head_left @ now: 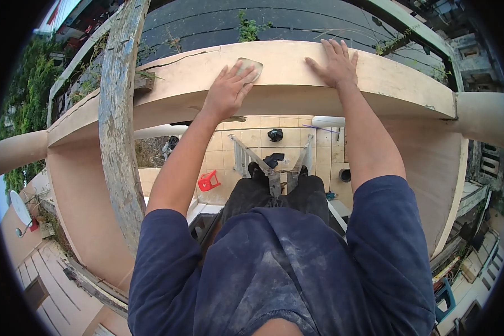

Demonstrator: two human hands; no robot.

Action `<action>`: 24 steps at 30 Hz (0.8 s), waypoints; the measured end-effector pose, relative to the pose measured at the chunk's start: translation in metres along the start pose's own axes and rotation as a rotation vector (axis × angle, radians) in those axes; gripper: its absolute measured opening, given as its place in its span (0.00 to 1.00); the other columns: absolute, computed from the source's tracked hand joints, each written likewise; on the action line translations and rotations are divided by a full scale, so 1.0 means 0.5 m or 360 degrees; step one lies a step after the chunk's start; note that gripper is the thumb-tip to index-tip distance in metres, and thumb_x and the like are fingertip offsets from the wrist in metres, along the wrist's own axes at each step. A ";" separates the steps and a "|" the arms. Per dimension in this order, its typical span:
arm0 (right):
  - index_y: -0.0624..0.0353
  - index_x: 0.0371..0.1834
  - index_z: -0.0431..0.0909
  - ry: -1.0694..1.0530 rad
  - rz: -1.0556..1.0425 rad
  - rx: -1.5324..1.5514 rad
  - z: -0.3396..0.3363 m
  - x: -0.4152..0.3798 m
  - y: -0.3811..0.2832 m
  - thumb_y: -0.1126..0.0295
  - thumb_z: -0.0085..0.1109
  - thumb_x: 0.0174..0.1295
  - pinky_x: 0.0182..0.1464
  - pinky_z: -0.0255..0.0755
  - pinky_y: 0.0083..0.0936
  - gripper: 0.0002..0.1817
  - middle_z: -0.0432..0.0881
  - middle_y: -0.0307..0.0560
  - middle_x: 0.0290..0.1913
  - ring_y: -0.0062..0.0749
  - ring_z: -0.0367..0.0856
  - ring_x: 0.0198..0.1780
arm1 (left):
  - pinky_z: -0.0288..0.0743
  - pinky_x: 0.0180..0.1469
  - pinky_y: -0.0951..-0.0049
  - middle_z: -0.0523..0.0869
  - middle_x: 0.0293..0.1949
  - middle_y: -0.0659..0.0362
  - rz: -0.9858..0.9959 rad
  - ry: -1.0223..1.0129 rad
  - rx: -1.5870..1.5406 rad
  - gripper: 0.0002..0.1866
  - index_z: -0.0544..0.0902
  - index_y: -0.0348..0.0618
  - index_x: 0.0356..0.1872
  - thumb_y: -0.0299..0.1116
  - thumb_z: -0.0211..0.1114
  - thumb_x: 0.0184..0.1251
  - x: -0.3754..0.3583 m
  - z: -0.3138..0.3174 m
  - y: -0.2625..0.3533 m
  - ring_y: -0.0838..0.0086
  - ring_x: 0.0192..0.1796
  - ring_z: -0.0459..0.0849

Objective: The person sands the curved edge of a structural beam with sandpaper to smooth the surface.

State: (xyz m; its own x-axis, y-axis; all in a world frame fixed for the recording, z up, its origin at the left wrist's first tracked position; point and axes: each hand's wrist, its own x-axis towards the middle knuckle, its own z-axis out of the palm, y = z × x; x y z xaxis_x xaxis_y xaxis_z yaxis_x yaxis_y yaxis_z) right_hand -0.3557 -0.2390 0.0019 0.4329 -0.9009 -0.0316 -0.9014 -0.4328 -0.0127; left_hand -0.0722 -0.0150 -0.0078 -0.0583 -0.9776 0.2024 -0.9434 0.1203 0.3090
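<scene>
My left hand [228, 91] presses a small greyish-green sheet, which looks like sandpaper [255, 66], against the top of a peach-painted concrete beam [285, 64]. Its fingers lie over the sheet, and part of the sheet shows beyond them. Farther right, my right hand [340, 67] rests on the same beam with fingers spread and nothing in it. A dark crack [182, 58] runs along the beam's surface left of the sheet.
A weathered wooden post [117, 106] crosses the beam at left. Below me stand a stepladder [242, 154] and a red plastic stool [209, 181] on a tiled floor [215, 158]. Plants [250, 28] grow beyond the beam. A satellite dish [21, 210] is at far left.
</scene>
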 end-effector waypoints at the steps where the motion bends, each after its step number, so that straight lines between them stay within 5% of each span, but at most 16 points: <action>1: 0.36 0.91 0.58 0.0014 0.0000 0.0023 -0.001 -0.003 0.001 0.17 0.49 0.66 0.91 0.31 0.62 0.55 0.57 0.37 0.91 0.38 0.42 0.93 | 0.57 0.87 0.45 0.76 0.82 0.66 0.0164 -0.0039 -0.0044 0.24 0.80 0.63 0.79 0.46 0.53 0.89 -0.006 0.003 0.015 0.61 0.87 0.66; 4: 0.36 0.90 0.59 0.0030 -0.0044 0.0044 0.011 0.002 0.000 0.18 0.50 0.66 0.91 0.33 0.63 0.54 0.58 0.36 0.90 0.38 0.44 0.93 | 0.58 0.87 0.48 0.76 0.82 0.66 0.0390 -0.0206 0.0013 0.24 0.79 0.63 0.79 0.45 0.53 0.89 -0.021 -0.018 0.004 0.62 0.87 0.66; 7: 0.38 0.89 0.61 0.0051 -0.0048 0.0067 0.012 0.000 0.002 0.19 0.50 0.67 0.91 0.36 0.64 0.54 0.61 0.38 0.89 0.39 0.47 0.92 | 0.61 0.85 0.46 0.77 0.81 0.64 -0.0202 0.0054 0.0190 0.23 0.81 0.58 0.77 0.47 0.51 0.90 -0.005 -0.025 -0.117 0.63 0.85 0.70; 10: 0.41 0.88 0.63 0.0097 -0.0056 0.0040 0.015 0.001 0.004 0.19 0.51 0.67 0.90 0.38 0.67 0.54 0.63 0.40 0.87 0.39 0.52 0.90 | 0.59 0.85 0.44 0.78 0.80 0.63 -0.0400 0.0064 0.0096 0.23 0.82 0.58 0.76 0.48 0.51 0.90 0.025 -0.022 -0.150 0.61 0.86 0.68; 13: 0.43 0.88 0.63 0.0090 -0.0075 0.0049 0.012 0.004 0.002 0.19 0.51 0.67 0.88 0.40 0.69 0.54 0.66 0.40 0.85 0.39 0.56 0.88 | 0.57 0.86 0.42 0.78 0.81 0.63 -0.0416 0.0291 0.0077 0.24 0.82 0.58 0.76 0.50 0.51 0.90 0.044 0.028 -0.126 0.58 0.87 0.65; 24: 0.52 0.83 0.71 0.0379 -0.0184 0.0164 0.047 0.006 0.019 0.23 0.55 0.68 0.87 0.46 0.68 0.52 0.72 0.48 0.82 0.43 0.62 0.87 | 0.53 0.88 0.47 0.80 0.79 0.58 -0.0281 0.0314 0.0031 0.23 0.84 0.51 0.75 0.44 0.52 0.90 0.046 0.021 -0.112 0.53 0.87 0.65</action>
State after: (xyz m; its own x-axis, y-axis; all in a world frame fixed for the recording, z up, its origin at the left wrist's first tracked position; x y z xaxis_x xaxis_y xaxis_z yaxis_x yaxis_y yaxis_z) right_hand -0.3630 -0.2448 -0.0216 0.5101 -0.8337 0.2115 -0.8363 -0.5382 -0.1046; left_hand -0.0240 -0.0459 -0.0301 0.1705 -0.9303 0.3248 -0.9395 -0.0541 0.3382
